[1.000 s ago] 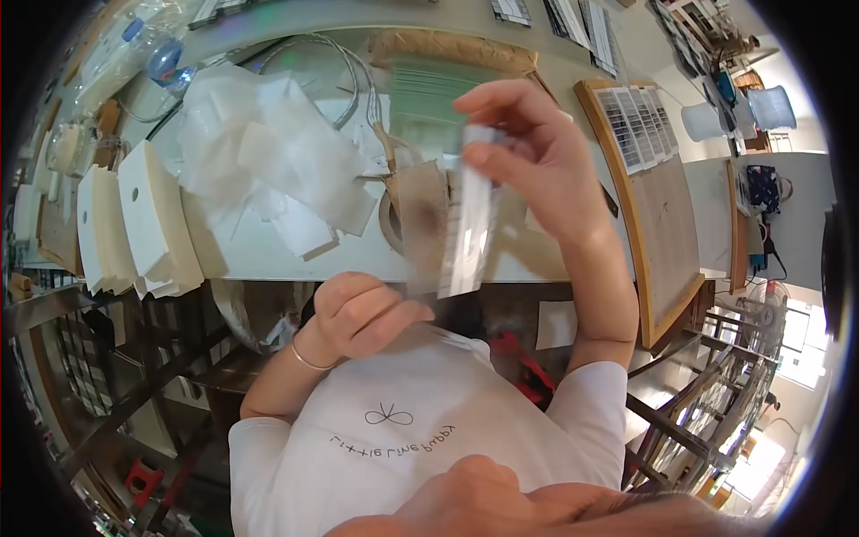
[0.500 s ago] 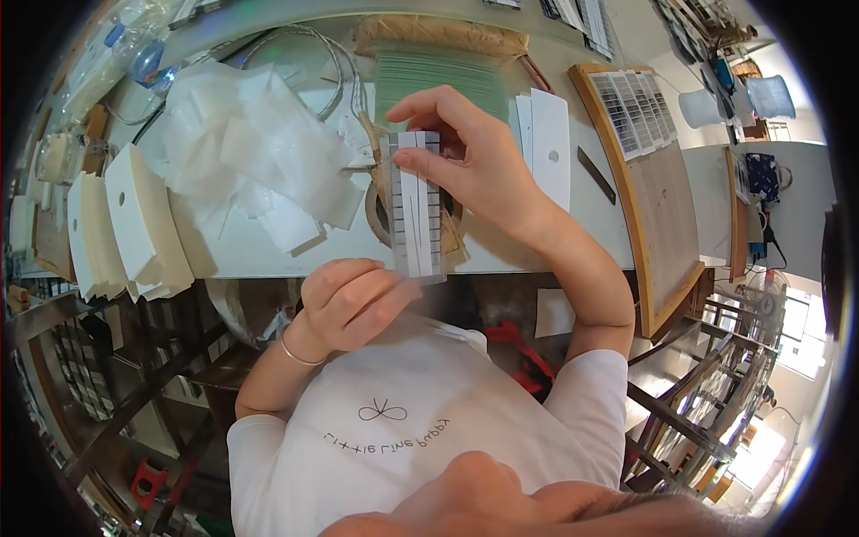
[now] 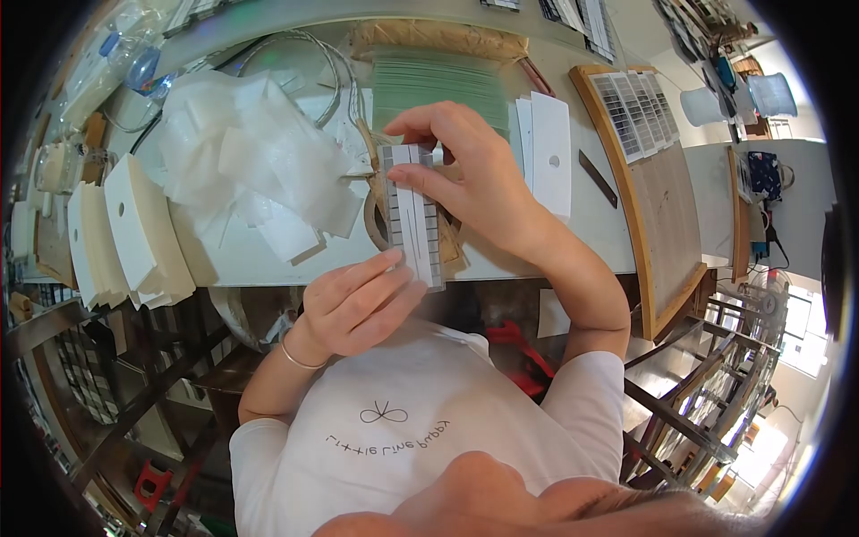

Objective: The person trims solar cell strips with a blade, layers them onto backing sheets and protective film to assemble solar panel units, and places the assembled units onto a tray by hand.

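Note:
My right hand (image 3: 465, 174) holds the upper end of a clear, flat strip (image 3: 412, 219) between thumb and fingers. Short black lines run along both of its long edges, with a white band and thin dark lines down the middle. At the lower end, my left hand (image 3: 358, 309) has its fingers apart and stretched out against the strip's left side. Those fingertips are slightly blurred, and the left thumb is hidden. Behind the strip lies a brown tape roll (image 3: 376, 215), partly covered. A stack of greenish glass sheets (image 3: 438, 89) lies just beyond my right hand.
Crumpled translucent wrapping (image 3: 250, 143) lies left of centre. Cream blocks (image 3: 143, 224) stand at the left table edge. To the right are white cards (image 3: 548, 152), a dark metal strip (image 3: 598, 179) and a wooden-framed board (image 3: 658, 206). A paper-wrapped roll (image 3: 438, 40) lies behind the sheets.
My left hand's fingers have straightened from a curl and moved up onto the strip's lower part. The strip and my right hand sit slightly lower in view.

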The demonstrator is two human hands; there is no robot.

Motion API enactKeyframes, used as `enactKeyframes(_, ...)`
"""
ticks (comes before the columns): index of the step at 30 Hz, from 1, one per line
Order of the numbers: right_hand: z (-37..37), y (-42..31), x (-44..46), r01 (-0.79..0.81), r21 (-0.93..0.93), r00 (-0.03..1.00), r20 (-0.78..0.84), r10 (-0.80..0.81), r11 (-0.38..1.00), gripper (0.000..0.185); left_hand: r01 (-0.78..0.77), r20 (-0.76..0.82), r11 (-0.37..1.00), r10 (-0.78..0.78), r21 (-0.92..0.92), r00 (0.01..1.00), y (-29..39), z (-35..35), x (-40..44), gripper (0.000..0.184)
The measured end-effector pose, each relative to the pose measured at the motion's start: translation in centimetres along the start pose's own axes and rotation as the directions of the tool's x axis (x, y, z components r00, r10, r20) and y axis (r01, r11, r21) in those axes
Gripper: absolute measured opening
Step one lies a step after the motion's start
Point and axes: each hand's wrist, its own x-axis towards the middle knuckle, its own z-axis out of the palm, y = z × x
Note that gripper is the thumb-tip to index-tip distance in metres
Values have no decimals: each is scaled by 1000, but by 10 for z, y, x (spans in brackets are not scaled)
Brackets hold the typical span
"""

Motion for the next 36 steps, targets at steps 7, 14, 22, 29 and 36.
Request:
enactKeyframes(7, -14, 6, -5, -47, -59, 999, 16, 48, 997, 29, -51, -39, 998, 52, 28, 998, -3, 3, 1, 23)
enactKeyframes(14, -13, 6, -7, -218, 101, 973, 101, 208, 971, 22, -25, -28, 1000, 26, 10, 999, -1, 0, 5, 25)
enactKeyframes(22, -8, 14, -10, -151, 137, 988, 29, 149, 979, 17, -18, -27, 1000, 18, 7, 999, -1, -1, 6, 27)
enactKeyframes(29, -10, 9, -10, -169, 169, 986, 29, 167, 971, 17, -36, -39, 999, 36, -9, 999, -2, -4, 4, 24)
enactKeyframes(36, -20, 13, -9, -154, 201, 987, 73, 142, 967, 19, -13, -70, 999, 10, -52, 997, -4, -14, 7, 24)
